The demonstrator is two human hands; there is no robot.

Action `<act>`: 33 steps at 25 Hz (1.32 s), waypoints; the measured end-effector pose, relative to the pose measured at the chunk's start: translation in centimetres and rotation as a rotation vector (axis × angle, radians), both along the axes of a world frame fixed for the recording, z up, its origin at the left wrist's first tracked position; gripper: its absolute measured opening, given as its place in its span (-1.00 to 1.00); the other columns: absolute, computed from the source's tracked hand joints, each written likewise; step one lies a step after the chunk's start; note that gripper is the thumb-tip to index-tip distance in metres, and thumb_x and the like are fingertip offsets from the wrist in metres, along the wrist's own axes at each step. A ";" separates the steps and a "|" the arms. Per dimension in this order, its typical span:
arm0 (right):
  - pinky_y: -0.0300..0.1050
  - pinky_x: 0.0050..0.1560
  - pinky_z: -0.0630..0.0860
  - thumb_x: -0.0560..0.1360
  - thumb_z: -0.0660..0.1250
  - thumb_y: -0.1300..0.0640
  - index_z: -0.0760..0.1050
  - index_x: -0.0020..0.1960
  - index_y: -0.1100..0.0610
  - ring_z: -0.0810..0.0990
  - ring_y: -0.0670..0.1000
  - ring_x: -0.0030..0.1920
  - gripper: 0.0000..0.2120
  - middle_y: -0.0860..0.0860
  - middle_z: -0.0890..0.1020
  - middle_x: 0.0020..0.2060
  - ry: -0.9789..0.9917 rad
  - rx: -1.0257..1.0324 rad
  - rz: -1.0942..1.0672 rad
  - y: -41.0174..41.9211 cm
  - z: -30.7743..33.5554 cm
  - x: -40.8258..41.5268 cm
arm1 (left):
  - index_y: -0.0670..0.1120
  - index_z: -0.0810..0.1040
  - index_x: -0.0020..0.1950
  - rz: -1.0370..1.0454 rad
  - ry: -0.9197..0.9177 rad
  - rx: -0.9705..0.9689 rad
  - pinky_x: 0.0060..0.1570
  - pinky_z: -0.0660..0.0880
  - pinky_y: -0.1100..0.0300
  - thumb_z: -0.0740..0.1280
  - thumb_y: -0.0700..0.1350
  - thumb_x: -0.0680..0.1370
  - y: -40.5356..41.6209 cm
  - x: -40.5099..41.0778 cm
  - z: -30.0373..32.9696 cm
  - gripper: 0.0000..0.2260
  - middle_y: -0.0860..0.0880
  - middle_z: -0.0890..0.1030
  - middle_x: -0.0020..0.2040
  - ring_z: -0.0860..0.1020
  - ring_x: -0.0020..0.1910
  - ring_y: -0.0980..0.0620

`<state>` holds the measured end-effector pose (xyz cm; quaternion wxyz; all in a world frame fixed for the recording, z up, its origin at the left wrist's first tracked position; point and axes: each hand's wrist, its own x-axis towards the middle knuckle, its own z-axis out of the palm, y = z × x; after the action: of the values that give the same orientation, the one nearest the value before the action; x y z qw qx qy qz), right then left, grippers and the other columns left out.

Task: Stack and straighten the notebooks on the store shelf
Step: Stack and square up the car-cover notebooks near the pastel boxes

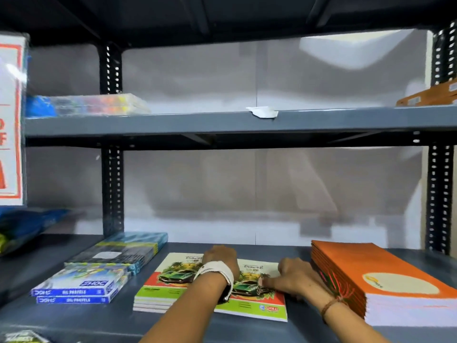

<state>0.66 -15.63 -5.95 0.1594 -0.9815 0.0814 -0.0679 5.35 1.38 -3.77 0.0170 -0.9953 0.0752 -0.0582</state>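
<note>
Notebooks with a green car on the cover lie flat on the grey shelf (74, 323) in two side-by-side piles: a small stack (160, 290) at the left and a single-looking notebook (259, 305) at the right. My left hand (220, 256), with a white watch strap on the wrist, rests on the far edge where the two meet. My right hand (294, 278) lies flat on the right notebook, thumb pressed on its cover. A tall stack of orange notebooks (385, 276) stands just right of that hand.
Blue oil pastel boxes (79, 288) and darker boxes (123, 248) lie at the left. The upper shelf (197, 122) holds a clear pack of coloured items (99, 105), a paper scrap (263, 112) and an orange box (430, 96). A red-and-white sign (11, 120) hangs left.
</note>
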 end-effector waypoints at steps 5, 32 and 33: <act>-0.18 -0.22 0.42 0.16 0.34 -0.46 0.35 -0.27 -0.01 0.64 0.08 0.05 -0.47 0.02 0.64 0.05 0.025 0.068 -0.058 0.4 -0.1 -0.4 | -0.12 0.55 0.22 -0.001 0.007 -0.080 0.17 0.48 0.05 0.28 -0.04 0.48 0.1 -0.3 0.0 -0.66 -0.11 0.59 0.24 0.53 0.24 -0.15; -0.01 -0.30 0.62 0.35 0.30 0.65 0.37 -0.16 0.26 0.64 0.14 -0.31 -0.67 0.26 0.51 -0.23 -0.266 1.482 -0.143 2.7 0.6 -1.1 | -0.11 0.56 0.16 -0.055 -0.024 -0.203 0.11 0.48 0.06 0.26 0.22 0.48 1.7 -0.9 -0.5 -0.54 -0.11 0.60 0.21 0.54 0.21 -0.17; -0.12 -0.44 0.58 0.34 0.30 0.65 0.36 -0.24 0.22 0.61 0.05 -0.48 -0.65 0.22 0.49 -0.34 -0.313 1.477 -0.149 2.9 1.0 -1.2 | -0.11 0.57 0.14 -0.043 -0.058 -0.230 0.09 0.48 0.07 0.28 0.21 0.47 2.1 -0.9 -0.2 -0.56 -0.11 0.61 0.20 0.55 0.20 -0.17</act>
<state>-0.56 -12.71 -4.94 0.7801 -0.5905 0.1482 -0.1446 4.41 3.49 -3.99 -0.0965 -0.9867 0.0889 -0.0956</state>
